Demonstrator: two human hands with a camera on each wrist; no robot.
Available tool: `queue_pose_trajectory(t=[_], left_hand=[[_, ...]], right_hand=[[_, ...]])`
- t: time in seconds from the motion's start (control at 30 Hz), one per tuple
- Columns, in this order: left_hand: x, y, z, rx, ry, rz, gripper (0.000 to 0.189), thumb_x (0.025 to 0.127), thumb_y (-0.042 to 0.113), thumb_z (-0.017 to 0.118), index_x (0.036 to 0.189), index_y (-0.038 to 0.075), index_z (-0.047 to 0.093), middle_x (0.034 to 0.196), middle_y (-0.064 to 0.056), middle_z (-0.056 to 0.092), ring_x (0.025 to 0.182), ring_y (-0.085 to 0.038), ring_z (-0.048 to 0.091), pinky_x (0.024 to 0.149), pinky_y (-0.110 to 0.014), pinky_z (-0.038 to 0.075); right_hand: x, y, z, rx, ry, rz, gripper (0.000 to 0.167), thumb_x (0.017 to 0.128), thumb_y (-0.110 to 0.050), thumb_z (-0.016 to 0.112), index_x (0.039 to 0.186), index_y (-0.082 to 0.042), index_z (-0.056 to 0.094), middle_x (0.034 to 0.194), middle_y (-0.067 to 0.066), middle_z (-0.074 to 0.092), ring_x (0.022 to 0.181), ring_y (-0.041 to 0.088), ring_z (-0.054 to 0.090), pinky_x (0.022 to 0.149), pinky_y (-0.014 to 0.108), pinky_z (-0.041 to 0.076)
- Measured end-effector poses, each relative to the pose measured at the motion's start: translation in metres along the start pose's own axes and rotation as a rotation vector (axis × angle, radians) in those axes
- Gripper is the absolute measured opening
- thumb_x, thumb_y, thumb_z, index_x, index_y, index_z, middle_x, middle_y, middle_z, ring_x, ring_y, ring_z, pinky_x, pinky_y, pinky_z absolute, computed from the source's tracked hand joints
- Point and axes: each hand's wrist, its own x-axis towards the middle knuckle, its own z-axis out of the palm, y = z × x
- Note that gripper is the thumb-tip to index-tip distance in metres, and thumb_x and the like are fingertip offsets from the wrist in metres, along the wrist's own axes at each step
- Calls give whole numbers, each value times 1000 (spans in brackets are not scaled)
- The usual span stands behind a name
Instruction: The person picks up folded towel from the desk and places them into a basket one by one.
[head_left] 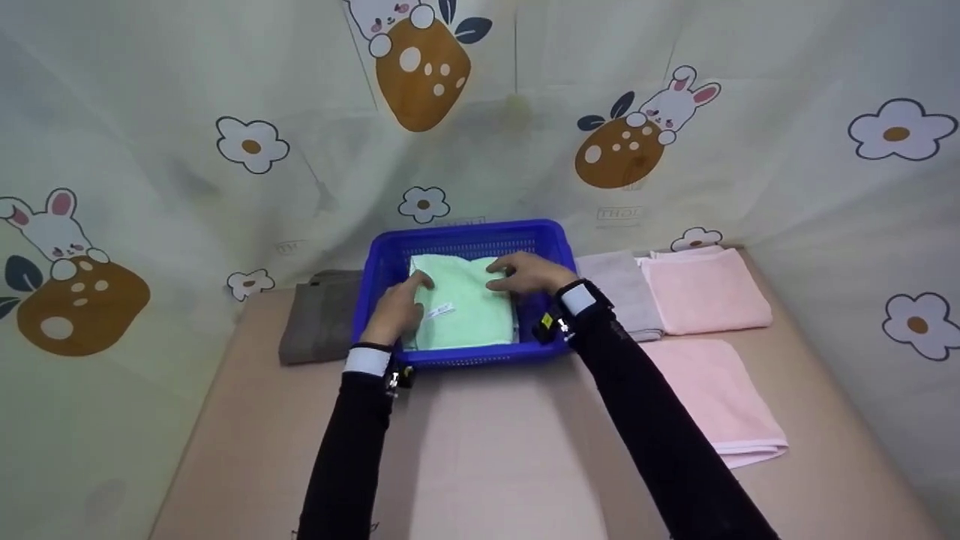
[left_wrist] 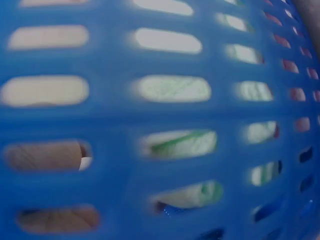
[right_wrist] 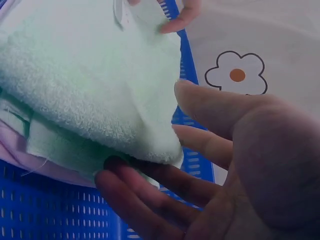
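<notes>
A folded light green towel [head_left: 472, 304] with a small white tag lies in a blue plastic basket [head_left: 469, 227]. At the towel's left edge is my left hand [head_left: 396, 309], its fingertips touching the cloth. My right hand [head_left: 531, 273] reaches to the far right corner. In the right wrist view its fingers [right_wrist: 142, 197] are spread under the towel's edge, with the thumb held apart above. Beneath the green layers, pink cloth [right_wrist: 15, 145] shows. The perforated basket wall [left_wrist: 115, 120] fills the left wrist view and mostly hides the left hand.
Left of the basket lies a folded dark grey towel [head_left: 319, 319]. On the right are a light grey towel [head_left: 621, 289], a folded pink towel [head_left: 709, 292] and another pink towel [head_left: 724, 397] nearer the front. A printed curtain [head_left: 517, 157] hangs behind the table [head_left: 487, 450].
</notes>
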Motion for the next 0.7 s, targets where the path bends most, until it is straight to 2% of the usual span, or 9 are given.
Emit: queue_pose_trajectory(t=[0.07,0.13,0.2,0.33,0.47,0.57,0.7], left_hand=[[-2,0,-1,14,-54,3,49,90,-6,54,137,7,56,128,-28,62,99,-36,58,74,-40,50],[-3,0,-1,18,-102,2,52,88,-5,55,139,5,55,136,-29,57,105,-39,58,75,-40,52],[-3,0,-2,12,-140,-9,55,88,-5,56,142,4,53,140,-30,52,106,-40,59,70,-37,52],[-4,3,-3,5,-170,-39,58,88,-4,56,145,6,53,146,-31,48,106,-40,60,62,-30,48],[-4,4,-4,34,-180,-43,55,91,0,56,146,6,53,149,-31,47,114,-40,57,80,-40,54],[-3,4,-5,43,-188,-47,53,94,3,56,147,6,53,151,-31,45,119,-41,55,91,-48,53],[-1,4,-4,47,-194,-58,53,94,3,58,147,7,53,151,-30,46,118,-40,55,93,-49,53]], right_hand=[[0,-1,0,-28,-21,1,53,102,-35,65,148,-11,57,153,14,55,132,30,58,112,45,45],[0,-1,-1,-52,-32,-2,53,102,-34,64,148,-10,57,154,13,54,136,30,55,115,45,43],[0,-1,-1,-65,-46,-3,53,102,-33,64,149,-10,57,154,14,54,136,31,55,116,46,42],[1,-1,-1,-87,-66,-13,54,101,-31,64,149,-9,55,156,15,52,144,33,48,120,47,36],[1,-1,-3,-97,-83,-24,55,101,-30,64,150,-8,54,157,16,50,146,35,45,121,48,35],[0,-2,-4,-95,-95,-28,55,101,-29,64,151,-7,53,156,16,50,144,36,47,121,48,36],[0,-1,-5,-82,-104,-26,56,101,-29,64,151,-7,52,157,16,50,144,36,47,120,49,36]])
